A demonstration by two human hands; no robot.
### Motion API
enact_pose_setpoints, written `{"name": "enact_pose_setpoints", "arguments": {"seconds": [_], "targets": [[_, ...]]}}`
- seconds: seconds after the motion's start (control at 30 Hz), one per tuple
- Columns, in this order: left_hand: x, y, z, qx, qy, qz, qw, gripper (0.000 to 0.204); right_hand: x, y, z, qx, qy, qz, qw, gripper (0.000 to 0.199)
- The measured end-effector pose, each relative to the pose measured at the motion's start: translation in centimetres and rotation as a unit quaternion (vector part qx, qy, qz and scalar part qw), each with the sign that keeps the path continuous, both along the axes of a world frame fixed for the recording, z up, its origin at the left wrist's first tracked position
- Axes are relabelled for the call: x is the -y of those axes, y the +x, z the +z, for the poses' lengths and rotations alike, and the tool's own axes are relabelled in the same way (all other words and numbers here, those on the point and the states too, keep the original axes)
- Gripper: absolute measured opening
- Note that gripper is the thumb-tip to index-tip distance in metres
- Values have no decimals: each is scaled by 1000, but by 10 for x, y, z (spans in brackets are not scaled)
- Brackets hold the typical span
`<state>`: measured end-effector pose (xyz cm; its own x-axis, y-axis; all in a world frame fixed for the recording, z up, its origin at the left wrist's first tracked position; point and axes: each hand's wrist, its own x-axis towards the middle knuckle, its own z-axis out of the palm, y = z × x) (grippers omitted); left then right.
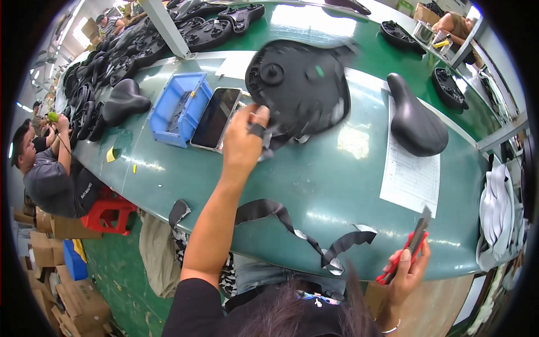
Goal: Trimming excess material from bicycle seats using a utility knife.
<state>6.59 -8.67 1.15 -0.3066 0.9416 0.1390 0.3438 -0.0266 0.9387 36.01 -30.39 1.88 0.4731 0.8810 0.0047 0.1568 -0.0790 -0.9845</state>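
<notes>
My left hand [242,137] is closed on the near edge of a black bicycle saddle [306,84], whose underside faces me. The saddle is smeared by motion and appears raised over the table. In my right hand [409,272], at the table's near edge, is a red and black utility knife [416,241] with its blade out, pointing up and away. Between my arms, a curled black strip of trim [272,208] lies on the table [314,174]. Another black saddle [418,121] rests top up on a printed paper sheet [410,177] at the right.
Left of the saddle are a phone [216,121] and a blue bin [177,115]. Many saddles [120,64] are heaped at the far left, beside a metal post [165,28]. White strips [497,208] hang at the right edge. A co-worker [53,174] sits at the left.
</notes>
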Motion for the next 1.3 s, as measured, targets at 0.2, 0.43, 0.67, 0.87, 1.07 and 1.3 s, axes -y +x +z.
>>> {"name": "enact_pose_setpoints", "arguments": {"seconds": [0.2,0.43,0.67,0.87,1.07,1.3], "targets": [[48,6,-30,-400,108,-197,888,30,-17,-5,-19,-14,-7,51,999,47],[152,-101,13,-194,-211,-451,845,29,-72,0,-18,45,-3,106,993,43],[175,-118,76,-518,-329,-281,738,48,-133,-16,-21,125,67,204,969,41],[34,25,36,-376,53,-471,796,33,-223,4,23,157,117,161,967,25],[-37,117,-44,-141,81,-441,883,18,-393,8,14,-13,172,113,978,15],[-51,106,-44,11,-15,-413,911,12,-596,14,-59,-22,85,-42,995,44]]}}
